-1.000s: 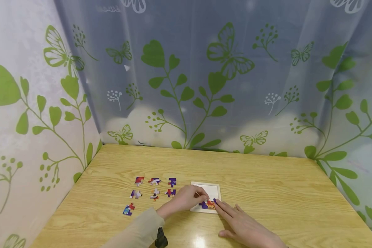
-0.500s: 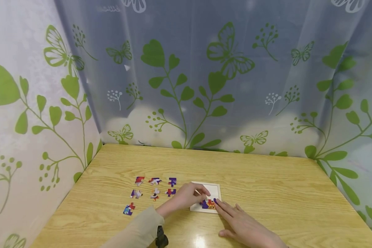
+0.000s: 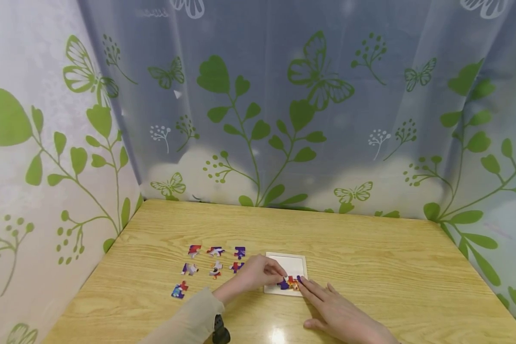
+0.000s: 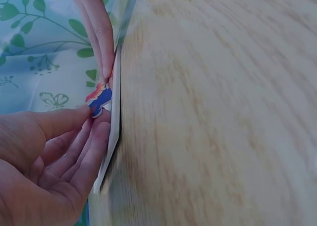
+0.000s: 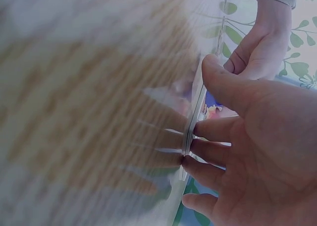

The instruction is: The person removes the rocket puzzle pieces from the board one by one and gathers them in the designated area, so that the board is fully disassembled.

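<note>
In the head view, a square white puzzle tray (image 3: pixel 303 263) lies on the table with colourful jigsaw pieces (image 3: pixel 293 283) along its near side. My left hand (image 3: pixel 257 276) reaches over the tray's left side and pinches a dark blue jigsaw piece (image 4: pixel 100 100) between thumb and fingers. The left wrist view shows that piece slightly tilted, at the tray's surface. My right hand (image 3: pixel 333 306) lies flat with straight fingers, its fingertips on the tray's near right corner. In the right wrist view, the fingers (image 5: pixel 210 151) press along the tray's edge.
Several loose jigsaw pieces lie in rough rows left of the tray, among them a red one (image 3: pixel 194 250) and a blue-and-red one (image 3: pixel 179 289). The wooden table (image 3: pixel 370 253) ends at a patterned curtain (image 3: pixel 258 143) behind and at both sides.
My left hand's fingers have come down and nearer, from over the tray's inside to the blue piece at the near left. The right hand stays in place.
</note>
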The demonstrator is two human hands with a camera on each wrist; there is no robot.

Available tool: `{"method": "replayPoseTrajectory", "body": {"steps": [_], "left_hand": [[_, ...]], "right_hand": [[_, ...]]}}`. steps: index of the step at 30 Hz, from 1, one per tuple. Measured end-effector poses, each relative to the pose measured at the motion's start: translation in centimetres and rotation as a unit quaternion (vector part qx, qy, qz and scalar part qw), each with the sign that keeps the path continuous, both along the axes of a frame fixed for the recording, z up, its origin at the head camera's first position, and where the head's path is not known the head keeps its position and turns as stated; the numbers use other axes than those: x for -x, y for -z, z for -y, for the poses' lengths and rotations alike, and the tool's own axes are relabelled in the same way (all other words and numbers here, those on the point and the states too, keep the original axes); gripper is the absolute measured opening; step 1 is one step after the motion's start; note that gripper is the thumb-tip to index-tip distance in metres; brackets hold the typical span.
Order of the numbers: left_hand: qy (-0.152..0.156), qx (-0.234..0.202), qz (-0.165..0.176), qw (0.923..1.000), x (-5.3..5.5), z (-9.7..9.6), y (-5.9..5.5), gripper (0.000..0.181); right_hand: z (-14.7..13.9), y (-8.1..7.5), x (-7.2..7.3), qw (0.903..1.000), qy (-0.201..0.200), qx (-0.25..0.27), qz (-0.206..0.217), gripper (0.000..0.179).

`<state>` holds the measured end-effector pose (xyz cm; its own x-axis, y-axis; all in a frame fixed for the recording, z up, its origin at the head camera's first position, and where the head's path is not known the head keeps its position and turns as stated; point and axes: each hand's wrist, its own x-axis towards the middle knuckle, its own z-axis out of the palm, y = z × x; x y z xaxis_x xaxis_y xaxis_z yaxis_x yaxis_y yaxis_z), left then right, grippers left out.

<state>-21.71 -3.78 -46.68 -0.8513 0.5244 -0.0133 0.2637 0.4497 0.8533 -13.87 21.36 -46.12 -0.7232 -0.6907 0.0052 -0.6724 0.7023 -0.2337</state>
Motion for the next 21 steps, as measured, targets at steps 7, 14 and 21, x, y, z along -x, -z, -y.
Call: {"method": "replayPoseTrajectory", "body": {"steps": [7,14,21], "left_hand": [[-0.014,-0.009,0.002,0.9999,0.1,0.2,0.3,0.007],[-0.025,-0.013,0.008,0.9996,0.3,0.8,0.0,0.009],[-0.029,-0.033,0.039,0.9983,0.4,2.0,-0.3,0.009]], "right_hand": [[0.0,-0.1,0.1,0.9998,0.006,0.004,0.017,0.082],[0.0,-0.1,0.1,0.9991,0.011,0.006,0.041,0.081],[0.0,-0.1,0.1,0.999,0.013,0.005,0.042,0.08]]}}
